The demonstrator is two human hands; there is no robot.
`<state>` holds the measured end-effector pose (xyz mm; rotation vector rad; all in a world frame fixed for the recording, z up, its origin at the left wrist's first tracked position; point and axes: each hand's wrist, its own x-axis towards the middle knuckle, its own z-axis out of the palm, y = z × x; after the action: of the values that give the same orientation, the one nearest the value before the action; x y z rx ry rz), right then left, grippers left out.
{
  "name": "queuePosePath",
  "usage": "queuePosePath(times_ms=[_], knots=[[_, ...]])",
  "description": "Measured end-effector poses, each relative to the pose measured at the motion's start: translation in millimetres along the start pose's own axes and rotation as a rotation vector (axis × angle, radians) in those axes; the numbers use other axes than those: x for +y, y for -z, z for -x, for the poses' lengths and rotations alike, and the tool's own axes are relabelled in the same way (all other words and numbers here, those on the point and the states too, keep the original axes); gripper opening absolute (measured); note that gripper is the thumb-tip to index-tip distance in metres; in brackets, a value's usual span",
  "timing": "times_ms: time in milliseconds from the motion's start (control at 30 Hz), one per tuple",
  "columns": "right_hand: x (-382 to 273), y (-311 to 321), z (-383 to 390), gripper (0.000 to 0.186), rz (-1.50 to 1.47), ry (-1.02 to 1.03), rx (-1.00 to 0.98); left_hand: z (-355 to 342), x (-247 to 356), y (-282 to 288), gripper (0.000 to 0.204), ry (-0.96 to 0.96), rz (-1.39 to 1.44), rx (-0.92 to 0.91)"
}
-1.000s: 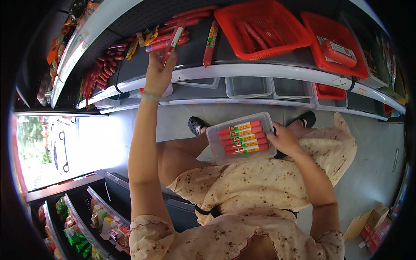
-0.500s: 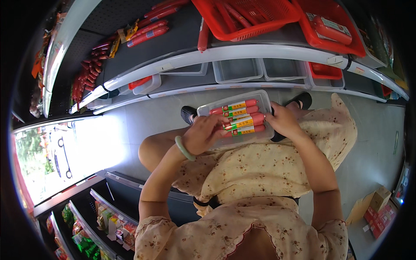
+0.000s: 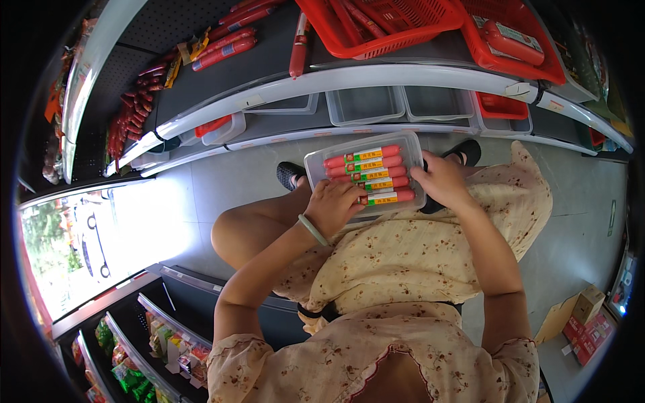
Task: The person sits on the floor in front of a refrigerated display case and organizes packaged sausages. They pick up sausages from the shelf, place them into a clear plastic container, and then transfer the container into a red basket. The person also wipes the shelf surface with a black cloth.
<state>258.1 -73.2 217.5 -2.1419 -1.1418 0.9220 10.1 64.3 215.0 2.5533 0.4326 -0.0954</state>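
A clear plastic container (image 3: pixel 312 160) is held over my lap, with several pink sausages (image 3: pixel 379 154) in yellow and green labels lying side by side in it. My right hand (image 3: pixel 438 178) grips the container's right end. My left hand (image 3: pixel 336 201), with a pale bangle at the wrist, has its fingers curled over the left ends of the lower sausages, inside the container's near-left part; the fingertips are partly hidden.
The shelf (image 3: pixel 269 94) ahead holds loose sausages (image 3: pixel 225 54) and red baskets (image 3: pixel 376 47). Plastic bins (image 3: pixel 366 107) sit on the level below. Snack shelves (image 3: pixel 124 349) are behind at left, a bright doorway (image 3: pixel 87 235) left, cardboard boxes (image 3: pixel 571 316) at lower right.
My left hand has come down from the upper shelf with a sausage into the container. The held sausage now lies among the others. The view has shifted, and the container appears higher.
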Motion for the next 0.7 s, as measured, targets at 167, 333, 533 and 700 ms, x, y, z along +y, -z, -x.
queuePosePath(times_ms=[167,333,533,700], knots=[[-6,1,3,0.039,0.035,0.007,-0.017,1,-3,-12,0.023,0.013,0.032,0.085],[-5,0,2,0.043,0.001,-0.016,-0.052,0,-1,1,0.023,-0.036,-0.078,-0.078],[-5,1,2,0.05,0.008,-0.042,-0.07,-20,2,51,0.02,-0.203,-0.179,0.325],[-4,-2,0,0.05,0.007,-0.039,-0.041,-95,-39,144,0.029,0.138,-0.556,1.065]])
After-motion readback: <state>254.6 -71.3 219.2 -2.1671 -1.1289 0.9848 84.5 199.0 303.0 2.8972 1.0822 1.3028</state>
